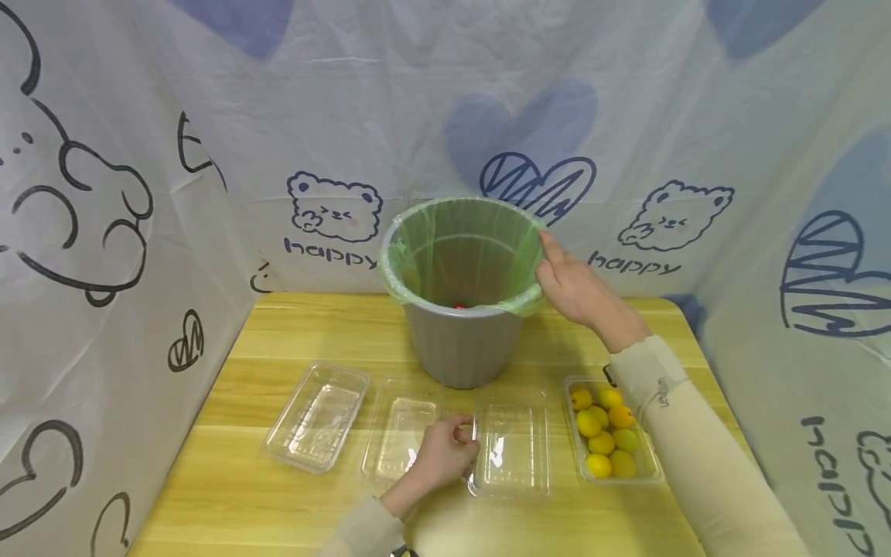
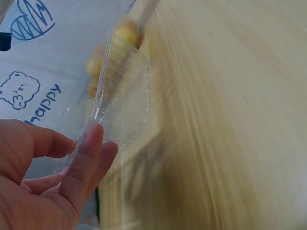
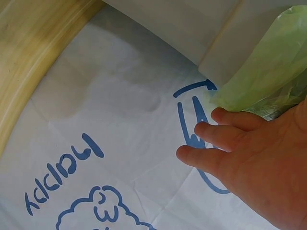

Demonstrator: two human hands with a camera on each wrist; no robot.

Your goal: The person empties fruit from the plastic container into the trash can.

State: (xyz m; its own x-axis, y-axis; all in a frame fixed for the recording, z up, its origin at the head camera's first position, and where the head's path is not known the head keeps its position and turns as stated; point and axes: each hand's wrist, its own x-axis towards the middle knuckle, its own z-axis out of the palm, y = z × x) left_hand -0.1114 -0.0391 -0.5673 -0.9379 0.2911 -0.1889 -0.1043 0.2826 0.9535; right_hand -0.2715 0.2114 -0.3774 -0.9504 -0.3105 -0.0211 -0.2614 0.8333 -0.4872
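Note:
My left hand (image 1: 445,450) pinches the left rim of a clear plastic container (image 1: 511,456) between thumb and fingers. In the left wrist view, that container's edge (image 2: 103,81) stands tilted above the wooden table. Left of it lies another clear plastic container (image 1: 404,433), partly behind the hand. At the bin's right rim, my right hand (image 1: 574,286) touches the green bag lining. The right wrist view shows its fingers (image 3: 206,158) stretched out beside the green bag (image 3: 268,62); the thumb is hidden there. The grey bin (image 1: 462,348) stands upright at the back of the table.
A third clear container (image 1: 320,418) lies at the left. To the right, beneath my forearm, a clear container (image 1: 583,464) holds several yellow-orange fruits (image 1: 602,442). Something small and red (image 1: 460,306) shows inside the bin. Printed white cloth (image 1: 431,116) surrounds the wooden table (image 1: 230,456).

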